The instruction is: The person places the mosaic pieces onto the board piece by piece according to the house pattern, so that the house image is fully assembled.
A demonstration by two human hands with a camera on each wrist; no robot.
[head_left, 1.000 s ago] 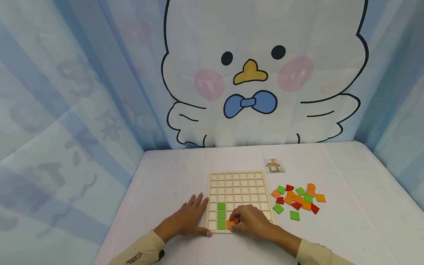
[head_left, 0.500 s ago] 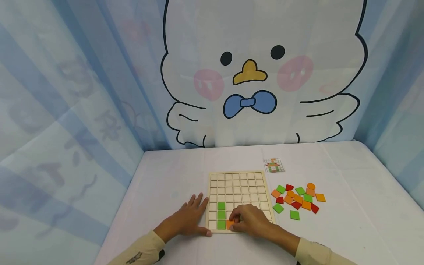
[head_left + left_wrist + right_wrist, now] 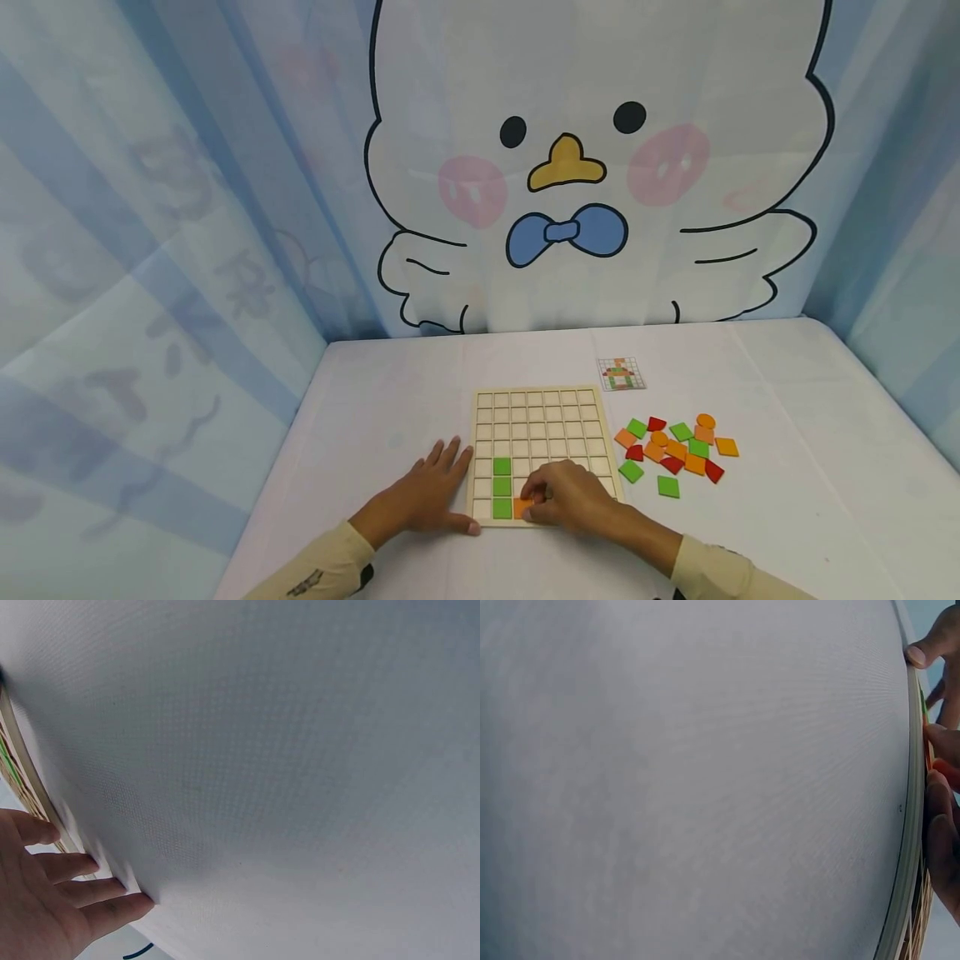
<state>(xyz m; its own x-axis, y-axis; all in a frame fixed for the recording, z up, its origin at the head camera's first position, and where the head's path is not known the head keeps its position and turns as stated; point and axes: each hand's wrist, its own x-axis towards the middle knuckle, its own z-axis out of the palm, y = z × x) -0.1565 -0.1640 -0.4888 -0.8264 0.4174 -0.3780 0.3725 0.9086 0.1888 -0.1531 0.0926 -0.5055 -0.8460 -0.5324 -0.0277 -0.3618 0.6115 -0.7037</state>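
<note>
A light wooden grid board (image 3: pixel 546 417) lies on the white table. Three green square tiles (image 3: pixel 502 487) fill a short column at its lower left. In the bottom row, right beside the lowest green one, sits an orange tile (image 3: pixel 521 507), partly covered by my right hand (image 3: pixel 573 500), whose thumb and fingers pinch it. My left hand (image 3: pixel 431 493) is spread on the table, with its fingertips and thumb at the board's left edge and lower left corner. The left wrist view shows these fingers (image 3: pixel 75 866) extended along the board's side.
Right of the board lies a loose scatter of green, red and orange tiles, such as a green tile (image 3: pixel 668 487) nearest me. A small pattern card (image 3: pixel 621 375) rests beyond the board's far right corner. A printed curtain (image 3: pixel 562 292) hangs behind the table.
</note>
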